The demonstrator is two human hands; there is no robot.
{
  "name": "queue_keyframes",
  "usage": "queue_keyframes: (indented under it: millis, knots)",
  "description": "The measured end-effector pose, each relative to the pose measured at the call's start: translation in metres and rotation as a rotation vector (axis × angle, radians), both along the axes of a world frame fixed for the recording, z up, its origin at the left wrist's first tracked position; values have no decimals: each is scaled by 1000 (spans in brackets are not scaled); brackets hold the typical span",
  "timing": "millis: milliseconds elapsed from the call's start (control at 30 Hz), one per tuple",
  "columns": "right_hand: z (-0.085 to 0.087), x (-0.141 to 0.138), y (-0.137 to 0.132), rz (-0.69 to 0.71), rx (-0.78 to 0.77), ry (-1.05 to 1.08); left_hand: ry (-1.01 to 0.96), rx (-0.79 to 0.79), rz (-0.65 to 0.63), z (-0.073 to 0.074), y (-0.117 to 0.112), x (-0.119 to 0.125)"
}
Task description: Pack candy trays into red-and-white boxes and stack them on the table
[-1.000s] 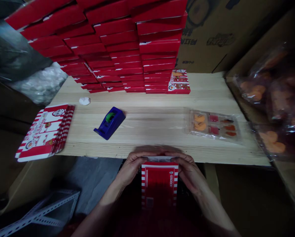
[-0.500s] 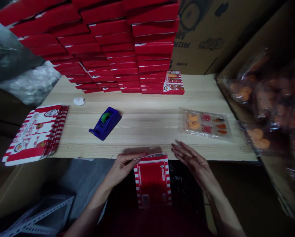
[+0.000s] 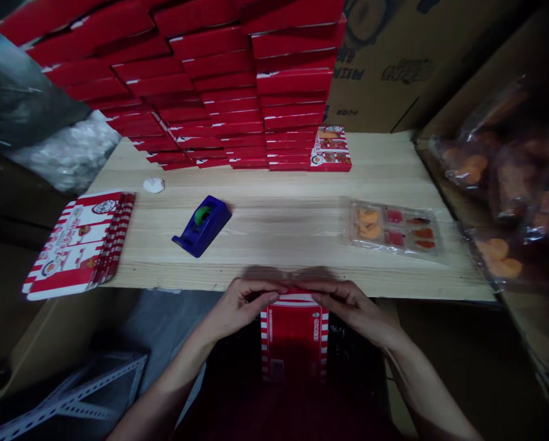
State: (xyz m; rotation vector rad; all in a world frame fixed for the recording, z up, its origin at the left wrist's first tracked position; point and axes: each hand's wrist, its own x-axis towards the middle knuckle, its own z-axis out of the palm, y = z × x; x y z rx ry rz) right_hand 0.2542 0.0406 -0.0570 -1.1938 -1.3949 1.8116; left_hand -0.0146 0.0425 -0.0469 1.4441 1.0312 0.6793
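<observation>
A red box with striped white edges stands upright in front of my body, just off the table's front edge. My left hand pinches the left part of its top end, thumb on the near face. On the right part of the same end, my right hand presses with thumb and fingers. The fingers partly hide the top flap between them. Beyond, on the table, lies a clear plastic pack with orange, pink and brown pieces. A blue tape dispenser with a green roll sits to the left.
A tall stack of red boxes rises at the back of the wooden table. Flat striped cartons are piled at the left edge. Bagged orange pieces fill a carton at the right. A small white object lies near the stack.
My right hand has come in from the right and taken hold of the box's top end beside my left hand. The view has shifted slightly.
</observation>
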Motion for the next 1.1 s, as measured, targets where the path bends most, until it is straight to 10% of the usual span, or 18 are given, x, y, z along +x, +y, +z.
queue_keyframes:
  millis: [767, 1100]
  knots:
    - [5, 3, 10, 115, 50, -20, 74, -18, -34, -1, 7, 5]
    - [23, 17, -8, 276, 248, -167, 241, 275, -332, 40, 15, -4]
